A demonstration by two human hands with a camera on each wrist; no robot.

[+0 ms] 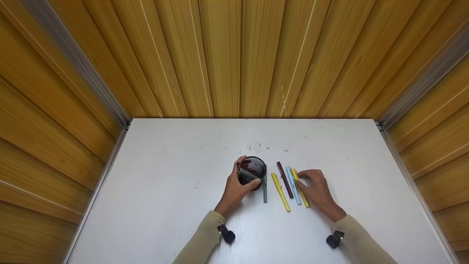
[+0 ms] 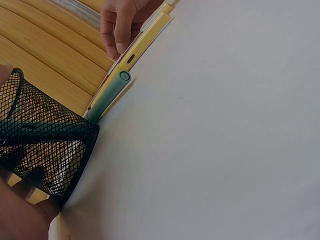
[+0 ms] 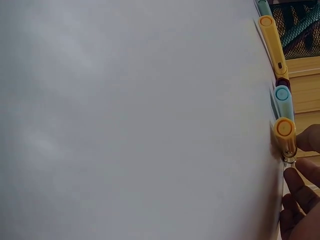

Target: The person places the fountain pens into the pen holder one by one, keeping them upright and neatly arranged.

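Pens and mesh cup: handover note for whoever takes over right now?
Left hand grips the black mesh pen cup, upright on the white table; one grey-green pen is already in it.
Right hand pinches the rightmost yellow pen, which is lying on the table.
Also lying loose beside the cup: a grey pen, a second yellow pen, a maroon pen and a light blue pen.
Done: one pen in the cup. Left, as it looks: five pens on the table.
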